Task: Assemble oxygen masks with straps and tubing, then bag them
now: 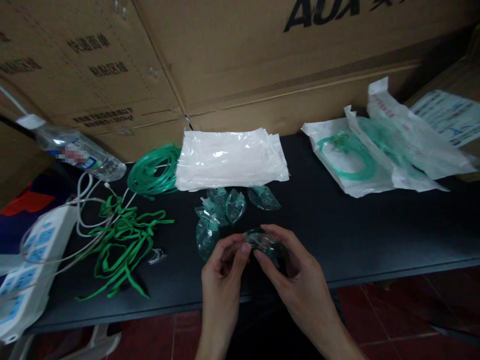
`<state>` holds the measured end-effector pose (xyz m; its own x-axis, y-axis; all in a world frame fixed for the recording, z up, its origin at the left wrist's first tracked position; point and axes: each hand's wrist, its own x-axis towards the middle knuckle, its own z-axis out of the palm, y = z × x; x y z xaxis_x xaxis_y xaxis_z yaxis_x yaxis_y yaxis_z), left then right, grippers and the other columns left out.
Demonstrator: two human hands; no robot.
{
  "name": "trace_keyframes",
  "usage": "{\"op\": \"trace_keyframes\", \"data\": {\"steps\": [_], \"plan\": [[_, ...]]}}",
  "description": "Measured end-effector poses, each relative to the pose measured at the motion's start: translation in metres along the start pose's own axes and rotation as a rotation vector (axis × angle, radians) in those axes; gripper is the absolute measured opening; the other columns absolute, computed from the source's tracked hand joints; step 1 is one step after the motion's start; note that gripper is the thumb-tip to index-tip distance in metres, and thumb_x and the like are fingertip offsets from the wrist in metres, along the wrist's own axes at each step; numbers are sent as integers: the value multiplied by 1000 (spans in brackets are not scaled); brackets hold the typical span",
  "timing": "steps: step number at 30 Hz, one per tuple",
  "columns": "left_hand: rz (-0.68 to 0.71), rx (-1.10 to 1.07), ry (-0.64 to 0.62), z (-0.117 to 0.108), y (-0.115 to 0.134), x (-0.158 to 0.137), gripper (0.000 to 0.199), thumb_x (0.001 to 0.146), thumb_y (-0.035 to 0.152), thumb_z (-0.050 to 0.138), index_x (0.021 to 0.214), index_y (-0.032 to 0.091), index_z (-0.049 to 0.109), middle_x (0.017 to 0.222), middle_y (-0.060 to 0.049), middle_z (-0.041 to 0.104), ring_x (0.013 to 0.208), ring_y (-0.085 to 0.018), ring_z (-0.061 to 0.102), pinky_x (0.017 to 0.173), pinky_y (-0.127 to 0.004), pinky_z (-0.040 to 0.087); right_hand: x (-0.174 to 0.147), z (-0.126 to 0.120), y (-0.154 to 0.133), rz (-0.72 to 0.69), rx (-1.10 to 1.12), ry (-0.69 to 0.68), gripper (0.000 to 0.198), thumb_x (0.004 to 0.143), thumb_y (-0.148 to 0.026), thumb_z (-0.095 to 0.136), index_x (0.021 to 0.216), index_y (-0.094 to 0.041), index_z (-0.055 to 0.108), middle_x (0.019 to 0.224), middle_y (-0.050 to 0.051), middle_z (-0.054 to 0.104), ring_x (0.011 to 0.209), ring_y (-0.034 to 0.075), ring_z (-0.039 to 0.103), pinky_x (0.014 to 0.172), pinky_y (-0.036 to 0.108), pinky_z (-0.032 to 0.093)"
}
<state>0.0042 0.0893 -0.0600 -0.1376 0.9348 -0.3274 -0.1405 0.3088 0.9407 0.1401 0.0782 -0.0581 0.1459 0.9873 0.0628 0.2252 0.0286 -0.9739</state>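
**Clear mask held between both hands**

A clear mask (262, 241) was gripped above the near edge of the black table (375, 225). The left hand (222, 270) was closed on its left side, fingertips pinched. The right hand (296, 277) was curled around its right side. Just beyond, more masks (221, 210) were heaped; green straps (123, 245) lay to the left.

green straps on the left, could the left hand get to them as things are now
Probably not at once: the left hand and right hand are both pinching a clear mask. The way itself looks free, since only bare dark table lies between that hand and the green straps.
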Motion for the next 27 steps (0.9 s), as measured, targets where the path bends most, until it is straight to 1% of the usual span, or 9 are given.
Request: {"op": "trace_keyframes", "data": {"steps": [2, 4, 8, 10, 13, 17, 20, 23, 27], "plan": [[-39, 11, -12, 1, 4, -1, 22, 86, 36, 79, 103, 21, 81, 104, -6, 83, 98, -21, 76, 89, -28, 58, 2, -3, -5, 46, 18, -13, 19, 92, -23, 70, 111, -24, 69, 104, 5, 79, 95, 21, 77, 83, 31, 63], [-55, -13, -11, 2, 6, -1, 21, 86, 35, 79, 101, 21, 83, 105, -6, 84, 101, -22, 76, 92, -29, 57, 3, -6, -9, 64, 51, -40, 12, 92, -23, 70, 103, -23, 70, 99, 4, 80, 91, 20, 78, 81, 29, 63], [-51, -58, 7, 3, 5, 0, 12, 81, 31, 83, 89, 22, 85, 90, -2, 84, 87, -17, 75, 82, -22, 56, 1, -9, -12, 82, 107, -85, 15, 95, -24, 66, 109, -24, 71, 106, 5, 80, 97, 19, 78, 83, 27, 63], [-57, -80, 5, 3, 3, 1, 9, 80, 30, 84, 86, 24, 85, 87, -1, 84, 84, -14, 73, 80, -19, 54, -1, -8, -11, 75, 82, -67, 15, 95, -25, 68, 109, -25, 71, 106, 4, 81, 97, 19, 78, 83, 27, 63], [-68, -96, 9, 3, 2, 1, 8, 78, 29, 85, 84, 24, 86, 87, 0, 83, 85, -13, 72, 81, -18, 53, -5, -4, -8, 41, 16, 2, 18, 93, -21, 70, 110, -26, 72, 106, 2, 81, 97, 20, 78, 86, 30, 63], [-68, -62, 2, 4, 3, 1, 7, 77, 28, 86, 83, 24, 86, 81, 0, 82, 79, -13, 71, 78, -19, 54, -9, 0, -5, -11, -52, 85, 22, 91, -14, 69, 110, -26, 73, 105, 2, 80, 95, 19, 77, 87, 30, 61], [-68, -55, 0, 5, 4, 1, 5, 76, 27, 86, 81, 25, 86, 81, 0, 82, 80, -14, 73, 79, -22, 56, -10, 1, -4, -50, -90, 96, 26, 91, -9, 68, 110, -26, 74, 103, 1, 79, 94, 17, 76, 86, 29, 60], [-67, -32, 11, 7, 4, 1, 5, 75, 27, 86, 80, 25, 86, 81, 0, 83, 80, -15, 73, 78, -23, 58, -10, 2, -4, -92, -114, 101, 29, 92, -6, 68, 112, -26, 74, 106, 2, 79, 96, 18, 75, 89, 32, 60], [-67, -16, 22, 7, 3, 1, 5, 75, 26, 86, 80, 26, 86, 85, -1, 84, 83, -17, 75, 81, -25, 59, -10, 5, -5, -175, -135, 126, 31, 93, -4, 65, 113, -26, 74, 107, 3, 79, 98, 19, 74, 91, 35, 61]]}}
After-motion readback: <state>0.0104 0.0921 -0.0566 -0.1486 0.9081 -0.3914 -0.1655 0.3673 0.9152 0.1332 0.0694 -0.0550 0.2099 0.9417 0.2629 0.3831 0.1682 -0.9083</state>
